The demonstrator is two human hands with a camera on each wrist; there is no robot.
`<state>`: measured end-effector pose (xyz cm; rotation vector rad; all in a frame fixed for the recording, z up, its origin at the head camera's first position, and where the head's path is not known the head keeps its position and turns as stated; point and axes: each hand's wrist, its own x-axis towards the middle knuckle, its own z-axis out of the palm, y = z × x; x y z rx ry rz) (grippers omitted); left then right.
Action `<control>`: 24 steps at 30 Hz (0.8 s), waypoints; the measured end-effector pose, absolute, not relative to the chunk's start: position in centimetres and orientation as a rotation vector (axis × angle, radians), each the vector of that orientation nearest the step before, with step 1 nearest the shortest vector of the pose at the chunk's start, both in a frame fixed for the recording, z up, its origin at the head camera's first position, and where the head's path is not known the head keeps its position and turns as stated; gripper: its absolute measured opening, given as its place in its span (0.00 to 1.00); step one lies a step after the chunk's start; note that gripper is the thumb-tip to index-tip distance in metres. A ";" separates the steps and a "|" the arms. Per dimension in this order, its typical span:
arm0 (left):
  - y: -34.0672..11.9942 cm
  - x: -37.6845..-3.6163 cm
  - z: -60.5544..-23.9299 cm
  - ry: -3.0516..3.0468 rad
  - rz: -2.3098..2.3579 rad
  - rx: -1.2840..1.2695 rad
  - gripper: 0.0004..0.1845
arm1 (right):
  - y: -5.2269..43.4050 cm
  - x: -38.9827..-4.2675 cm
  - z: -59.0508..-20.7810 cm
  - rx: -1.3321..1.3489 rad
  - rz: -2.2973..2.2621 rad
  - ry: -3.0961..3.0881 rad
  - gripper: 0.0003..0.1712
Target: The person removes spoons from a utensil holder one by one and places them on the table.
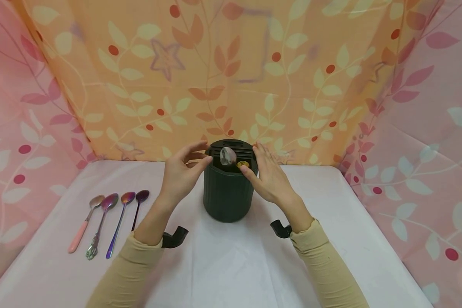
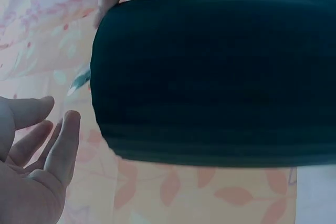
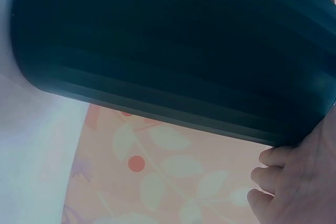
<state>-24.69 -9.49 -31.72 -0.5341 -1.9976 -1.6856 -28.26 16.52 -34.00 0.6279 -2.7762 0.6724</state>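
A dark green, ribbed utensil holder (image 1: 228, 196) stands upright, with slots across the back of its top. A silver spoon (image 1: 228, 156) sticks out of it, bowl up, beside a small gold piece (image 1: 243, 164) low in the opening. My left hand (image 1: 181, 173) is at the left of the rim, thumb and fingers spread apart. In the left wrist view a gap shows between those fingers and the holder. My right hand (image 1: 271, 179) holds the holder at the right of its rim, thumb at the front, and in the right wrist view its fingertips bend along the outer wall.
Several spoons lie in a row at the left: one with a pink handle (image 1: 78, 235), one with an ornate handle (image 1: 100, 226), a rainbow one (image 1: 120, 220) and a dark one (image 1: 140, 201) partly behind my left arm. Patterned cloth (image 1: 215, 94) surrounds the white table (image 1: 231, 265).
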 end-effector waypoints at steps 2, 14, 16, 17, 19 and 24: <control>-8.8 -24.7 -31.7 -1.984 -1.708 -0.542 0.21 | 16.5 -28.3 -34.0 0.627 0.673 -2.775 0.57; -6.5 -25.1 -31.7 -1.994 -1.671 -0.555 0.15 | 16.5 -28.3 -34.0 0.625 0.671 -2.762 0.57; -6.4 -25.1 -31.7 -2.009 -1.662 -0.547 0.15 | 16.5 -28.3 -34.0 0.622 0.673 -2.765 0.57; -6.4 -25.1 -31.7 -2.016 -1.659 -0.542 0.15 | 16.5 -28.3 -34.0 0.622 0.674 -2.766 0.57; -6.4 -25.2 -31.7 -2.027 -1.667 -0.540 0.14 | 16.5 -28.2 -34.0 0.620 0.677 -2.771 0.57; -6.4 -25.3 -31.8 -2.018 -1.744 -0.567 0.14 | 16.5 -28.2 -34.0 0.615 0.680 -2.780 0.57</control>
